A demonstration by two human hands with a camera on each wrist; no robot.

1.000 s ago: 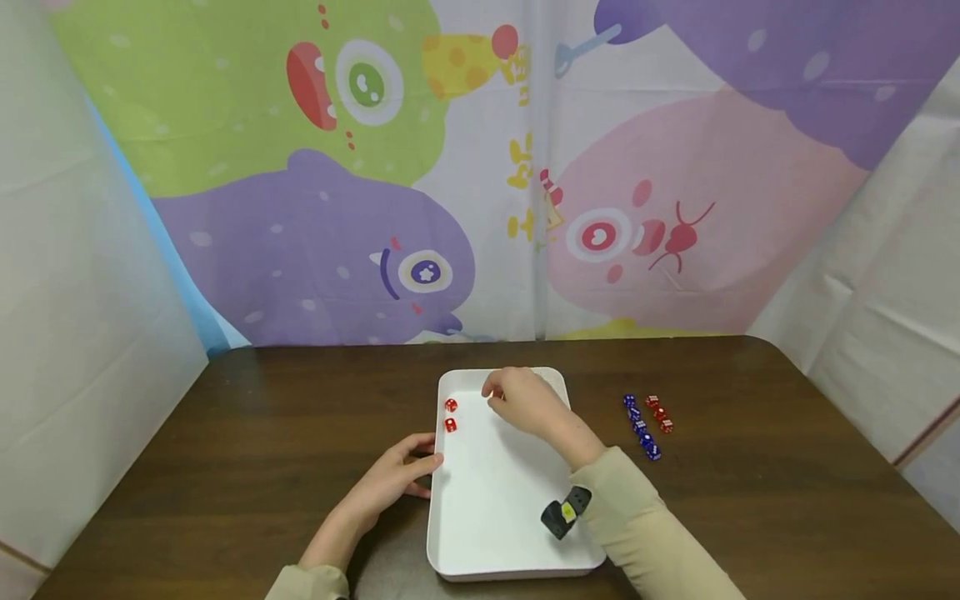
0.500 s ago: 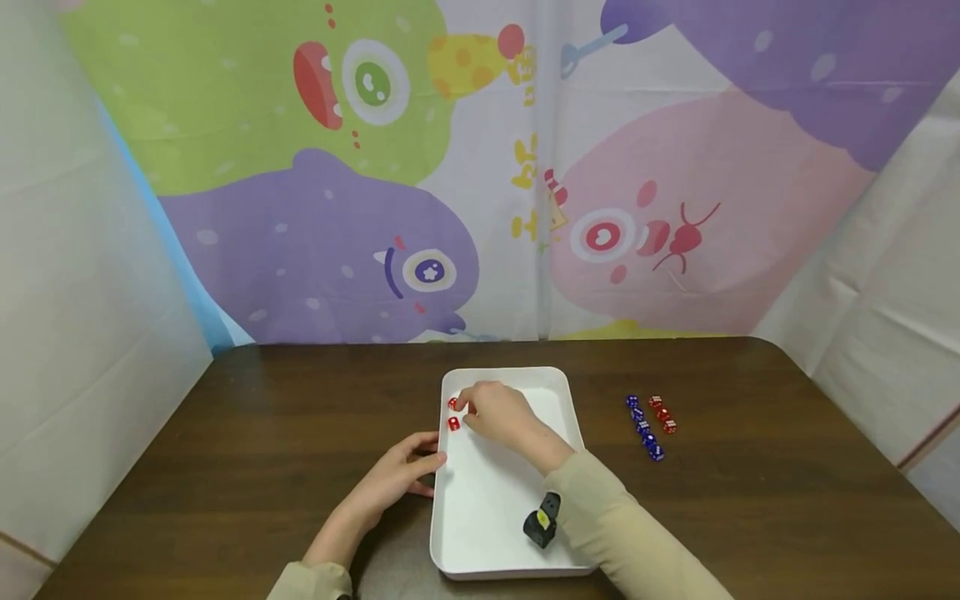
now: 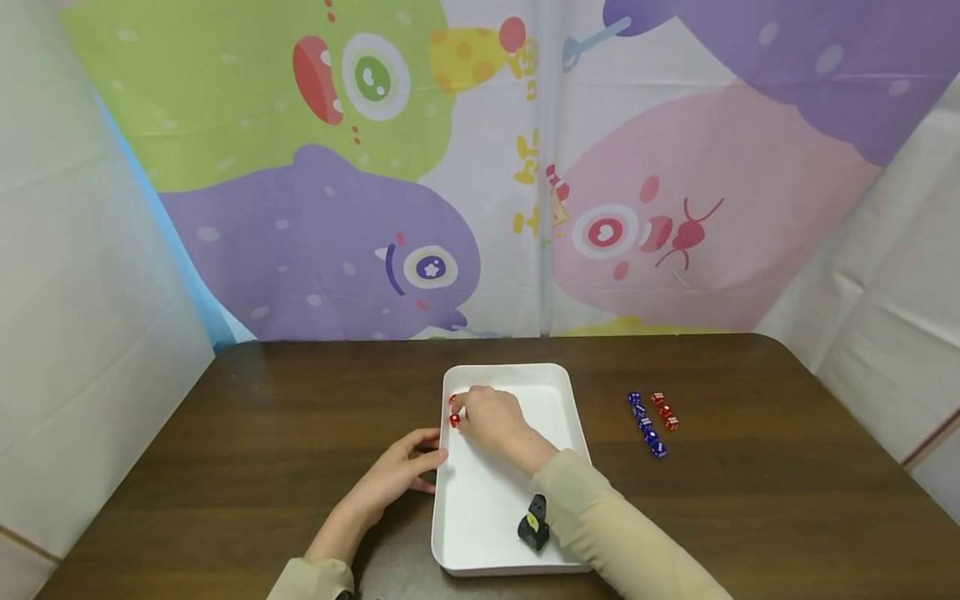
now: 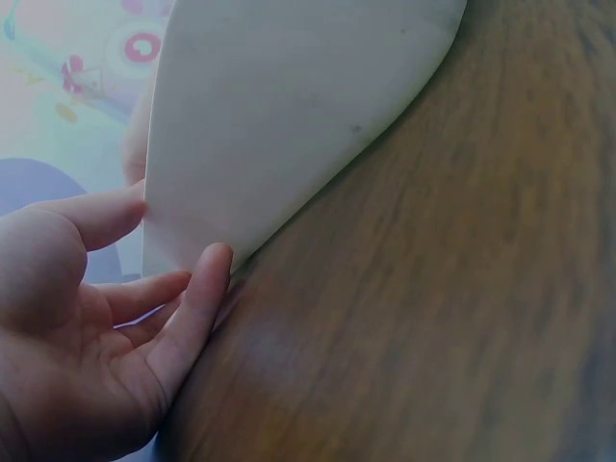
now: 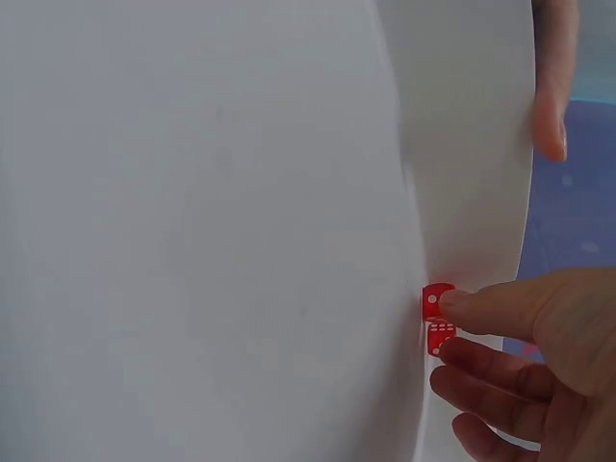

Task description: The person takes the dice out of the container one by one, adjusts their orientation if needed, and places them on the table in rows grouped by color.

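Observation:
Inside a white tray (image 3: 487, 533), two red dice sit against the left wall; the upper die (image 5: 438, 300) and lower die (image 5: 442, 338) stand side by side. My right hand (image 3: 491, 421) reaches over the tray and pinches this pair between thumb and forefinger, partly covering them. The thumb rests on one die and the forefinger on the other. My left hand (image 3: 401, 471) lies at the tray's left side, thumb at the rim and loosely extended fingers touching the outer wall, as the left wrist view shows.
Right of the tray on the brown table (image 3: 300, 417), several blue dice (image 3: 645, 424) form a slanted row. Beside them lies a shorter row of three red dice (image 3: 665, 411). A cartoon-printed curtain (image 3: 517, 167) hangs behind the table.
My right hand has moved left and down from the tray's far middle to the two red dice at the left wall. My left hand stays at the tray's side.

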